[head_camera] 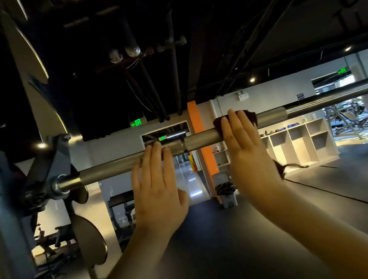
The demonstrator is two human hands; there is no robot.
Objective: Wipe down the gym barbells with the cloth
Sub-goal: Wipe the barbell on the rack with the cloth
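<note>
The room is a gym with a dark rubber floor (232, 236) and a black ceiling (191, 37) with bare pipes; the walls are pale. At 9 o'clock stands a grey steel rack (2, 201). Further right there is a green exit sign (137, 122), then an orange pillar (209, 159) with a grey bin (226, 191) at its foot, then open white shelves (302, 141) at 3 o'clock.

The barbell (201, 138) is high, fixed in the rack at its left end. Its long axis rises from about 8 o'clock to 2 o'clock and crosses the whole view.

The left hand (158, 191) lies on the bar near the centre, fingers straight and together. Just to the right, apart from it, the right hand (246, 146) presses a dark cloth (249, 115) on the bar with straight fingers. One end of the cloth hangs beside the wrist. I cannot see the thumbs.
</note>
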